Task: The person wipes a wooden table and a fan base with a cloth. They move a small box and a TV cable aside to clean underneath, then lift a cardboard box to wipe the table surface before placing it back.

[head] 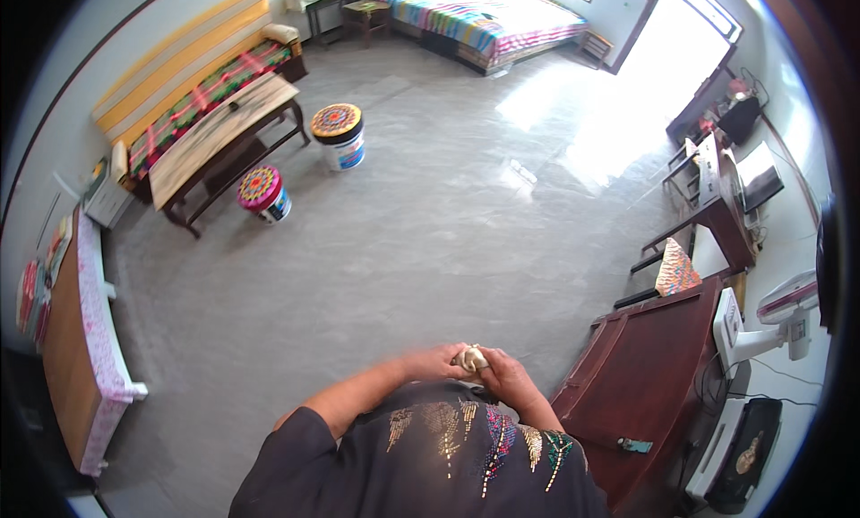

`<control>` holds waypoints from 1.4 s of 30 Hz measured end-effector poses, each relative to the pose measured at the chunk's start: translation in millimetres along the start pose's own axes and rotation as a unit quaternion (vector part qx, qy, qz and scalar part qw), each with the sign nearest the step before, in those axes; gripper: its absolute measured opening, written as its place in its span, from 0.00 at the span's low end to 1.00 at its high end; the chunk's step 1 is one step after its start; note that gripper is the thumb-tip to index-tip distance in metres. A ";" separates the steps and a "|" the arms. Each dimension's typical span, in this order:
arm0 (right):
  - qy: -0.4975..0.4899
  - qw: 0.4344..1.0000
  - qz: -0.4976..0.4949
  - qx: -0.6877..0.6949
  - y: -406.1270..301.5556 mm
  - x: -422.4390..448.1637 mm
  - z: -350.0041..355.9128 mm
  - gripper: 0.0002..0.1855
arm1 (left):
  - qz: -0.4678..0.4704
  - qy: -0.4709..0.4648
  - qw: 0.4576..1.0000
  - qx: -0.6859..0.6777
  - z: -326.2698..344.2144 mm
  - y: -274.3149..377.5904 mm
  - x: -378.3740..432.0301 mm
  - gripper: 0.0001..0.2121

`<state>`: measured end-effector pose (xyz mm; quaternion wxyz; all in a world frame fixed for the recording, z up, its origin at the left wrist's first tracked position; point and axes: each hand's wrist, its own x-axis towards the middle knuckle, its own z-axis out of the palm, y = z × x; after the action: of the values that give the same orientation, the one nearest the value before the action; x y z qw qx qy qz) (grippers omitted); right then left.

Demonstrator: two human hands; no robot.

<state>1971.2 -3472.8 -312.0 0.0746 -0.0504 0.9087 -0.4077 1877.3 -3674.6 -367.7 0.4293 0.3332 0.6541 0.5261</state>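
Observation:
In front of my waist, both hands meet on a bunched, cream-coloured cloth (472, 359). My left hand (435, 362) grips its left side, with the forearm slightly blurred. My right hand (502, 370) squeezes the cloth from the right, fingers curled over it. The cloth is crumpled small, and much of it is hidden by the fingers. Below the hands shows a dark top (430, 464) with beaded and sequinned trim. Grey floor (376, 296) lies beyond the hands.
A dark red wooden cabinet (645, 370) stands close on the right, with a white fan (766, 343) on it. Two covered bucket stools (339, 135) stand near a low wooden table (222, 128) and a bench sofa (201, 81). Farther off are a bed (477, 21) and a bright doorway (678, 34).

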 end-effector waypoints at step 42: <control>0.153 0.793 0.485 0.336 537.9 282.5 -346.4 0.08 | -0.103 0.114 0.960 0.232 -387.5 86.7 675.6 0.19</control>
<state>1615.5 -2905.4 -513.9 0.1348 0.4882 0.6195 -0.5998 1245.8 -3211.3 -395.6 0.3144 0.2919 0.8340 0.3470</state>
